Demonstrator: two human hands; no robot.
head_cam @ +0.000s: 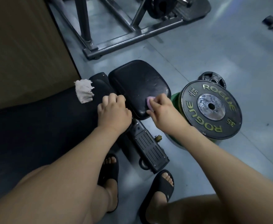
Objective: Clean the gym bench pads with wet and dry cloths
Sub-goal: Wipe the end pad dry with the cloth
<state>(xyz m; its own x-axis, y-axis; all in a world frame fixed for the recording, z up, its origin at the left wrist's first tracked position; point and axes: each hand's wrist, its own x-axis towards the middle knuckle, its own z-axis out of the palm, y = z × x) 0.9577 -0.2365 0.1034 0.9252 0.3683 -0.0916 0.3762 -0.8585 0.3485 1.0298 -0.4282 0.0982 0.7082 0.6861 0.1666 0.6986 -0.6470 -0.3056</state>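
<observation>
A black seat pad [137,81] of the gym bench lies in the middle of the head view, its surface streaked with wet marks. My right hand [163,112] holds a small pink cloth [149,102] against the pad's near right edge. My left hand [113,110] rests with curled fingers on the pad's near left edge, beside the gap to the long black back pad [43,126]. A white crumpled cloth [83,91] lies on the back pad's far end, apart from both hands.
A black 35 lb plate [211,109] lies on a green plate [175,97] right of the seat, with a smaller plate [213,78] behind. A grey machine frame [132,34] stands ahead. A brown panel [19,46] is at the left. My sandalled feet [161,191] stand by the bench's foot [148,152].
</observation>
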